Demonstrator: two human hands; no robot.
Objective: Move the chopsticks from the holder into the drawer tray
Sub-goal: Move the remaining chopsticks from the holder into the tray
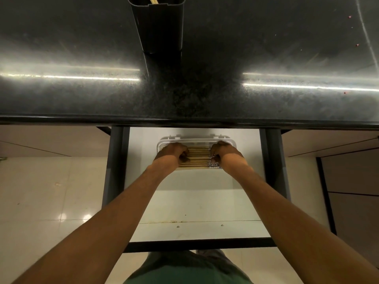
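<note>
A white plastic tray (196,140) lies in the open drawer (194,201) below the counter edge. Several wooden chopsticks (199,156) lie side by side in it, running left to right. My left hand (172,153) rests on their left ends with curled fingers, and my right hand (223,152) does the same on their right ends. Whether the fingers grip the chopsticks or only press them is unclear. A tall dark holder (159,25) stands on the black counter (82,95), with two pale chopstick tips (153,0) showing at its top.
The drawer has dark side rails (114,160) and a dark front edge (201,243). The counter's front lip (184,120) overhangs the tray's far side. Pale floor tiles (51,191) lie to the left, dark cabinet fronts (352,191) to the right.
</note>
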